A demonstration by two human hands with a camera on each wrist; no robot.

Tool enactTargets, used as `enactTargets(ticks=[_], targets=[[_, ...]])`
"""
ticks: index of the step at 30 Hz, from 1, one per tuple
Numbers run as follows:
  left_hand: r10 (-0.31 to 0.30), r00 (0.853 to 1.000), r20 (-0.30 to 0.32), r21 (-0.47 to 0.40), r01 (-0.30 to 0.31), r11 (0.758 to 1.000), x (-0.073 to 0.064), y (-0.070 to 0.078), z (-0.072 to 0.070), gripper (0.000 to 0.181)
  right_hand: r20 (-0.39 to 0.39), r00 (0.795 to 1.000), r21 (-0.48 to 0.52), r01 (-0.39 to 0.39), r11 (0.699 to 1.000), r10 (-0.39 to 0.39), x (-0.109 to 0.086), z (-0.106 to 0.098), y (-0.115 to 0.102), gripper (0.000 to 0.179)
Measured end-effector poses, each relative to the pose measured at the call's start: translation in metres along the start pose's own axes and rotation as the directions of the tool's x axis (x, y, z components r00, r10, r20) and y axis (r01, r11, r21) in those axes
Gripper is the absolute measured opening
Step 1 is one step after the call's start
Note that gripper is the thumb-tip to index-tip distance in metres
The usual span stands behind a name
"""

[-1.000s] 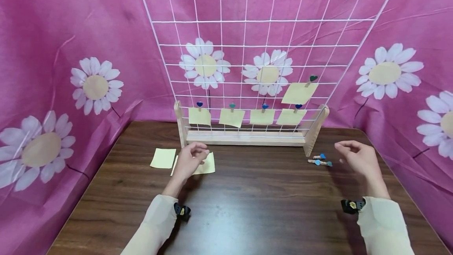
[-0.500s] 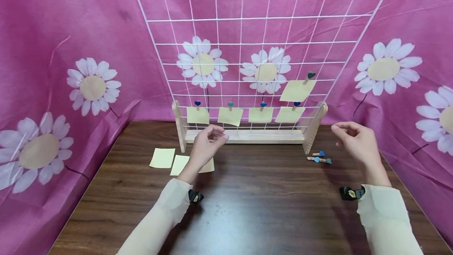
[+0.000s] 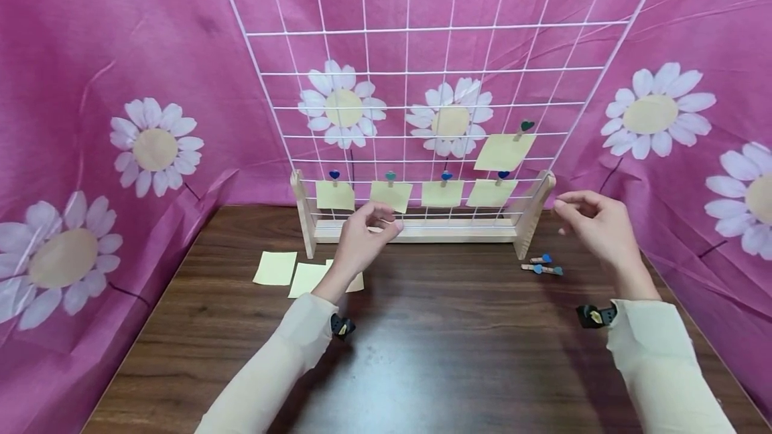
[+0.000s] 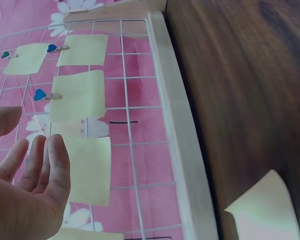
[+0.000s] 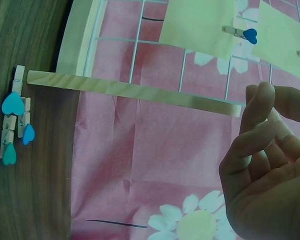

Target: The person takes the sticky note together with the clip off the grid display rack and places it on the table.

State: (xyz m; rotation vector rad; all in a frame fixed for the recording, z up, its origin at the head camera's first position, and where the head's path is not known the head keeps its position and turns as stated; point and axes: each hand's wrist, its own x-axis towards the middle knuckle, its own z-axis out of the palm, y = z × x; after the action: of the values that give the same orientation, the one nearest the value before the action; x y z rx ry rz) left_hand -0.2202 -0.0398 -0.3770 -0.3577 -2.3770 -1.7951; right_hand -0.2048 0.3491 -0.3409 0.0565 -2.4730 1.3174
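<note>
My left hand is in front of the lower part of the white wire grid. Its fingers are loosely bent and nothing shows between them; in the left wrist view the thumb is apart from the fingers. One hung yellow sticky note is just behind its fingertips. Beside the grid's right wooden foot is my right hand, fingers loosely curled, thumb near the forefinger, with no object visible in it. Heart-topped clothespins hold several notes in a low row, and a green-heart clothespin holds a higher sticky note.
Three loose clothespins with blue and teal hearts lie on the dark wooden table, below the right hand. Loose sticky notes lie at the left, some partly covered by the left forearm. A pink flowered cloth surrounds the table.
My left hand has moved up and right, from over the loose notes to before the grid. My right hand has risen and shifted left toward the grid's foot. The view has shifted slightly.
</note>
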Motion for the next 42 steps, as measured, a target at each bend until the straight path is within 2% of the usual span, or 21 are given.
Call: enactTargets(ticks=[7, 13, 17, 20, 25, 31, 36, 42], targets=[[0.044, 0.999, 0.029, 0.020, -0.045, 0.999, 0.009, 0.010, 0.006, 0.037, -0.009, 1.000, 0.014, 0.028, 0.999, -0.028, 0.004, -0.002, -0.011, 0.008], [0.030, 0.999, 0.031, -0.009, -0.030, 1.000, 0.012, 0.018, 0.014, 0.033, -0.018, 0.998, 0.063, 0.063, 0.996, -0.062, 0.008, -0.002, -0.019, 0.014], [0.024, 0.998, 0.056, -0.012, -0.023, 1.000, 0.013, 0.022, 0.018, 0.038, -0.007, 0.998, 0.105, 0.057, 0.993, -0.057, 0.011, -0.002, -0.023, 0.014], [0.028, 0.996, 0.089, -0.021, -0.026, 0.999, 0.016, 0.024, 0.021, 0.044, -0.020, 0.999, 0.095, 0.048, 0.994, -0.047, 0.011, -0.003, -0.027, 0.014], [0.037, 0.993, 0.115, -0.016, -0.036, 0.999, 0.021, 0.030, 0.025, 0.046, -0.038, 0.999, 0.053, 0.036, 0.998, -0.034, 0.014, -0.003, -0.034, 0.026], [0.042, 0.987, 0.158, 0.065, -0.052, 0.997, 0.021, 0.036, 0.032, 0.044, -0.041, 0.998, 0.014, 0.057, 0.998, -0.056, 0.018, -0.001, -0.042, 0.030], [0.055, 0.981, 0.186, 0.115, -0.078, 0.990, 0.022, 0.040, 0.042, 0.042, -0.049, 0.996, 0.007, 0.080, 0.997, -0.080, 0.020, 0.001, -0.046, 0.026], [0.092, 0.980, 0.174, 0.093, -0.110, 0.990, 0.027, 0.045, 0.050, 0.047, -0.063, 0.990, 0.054, 0.133, 0.990, -0.129, 0.028, 0.004, -0.053, 0.013]])
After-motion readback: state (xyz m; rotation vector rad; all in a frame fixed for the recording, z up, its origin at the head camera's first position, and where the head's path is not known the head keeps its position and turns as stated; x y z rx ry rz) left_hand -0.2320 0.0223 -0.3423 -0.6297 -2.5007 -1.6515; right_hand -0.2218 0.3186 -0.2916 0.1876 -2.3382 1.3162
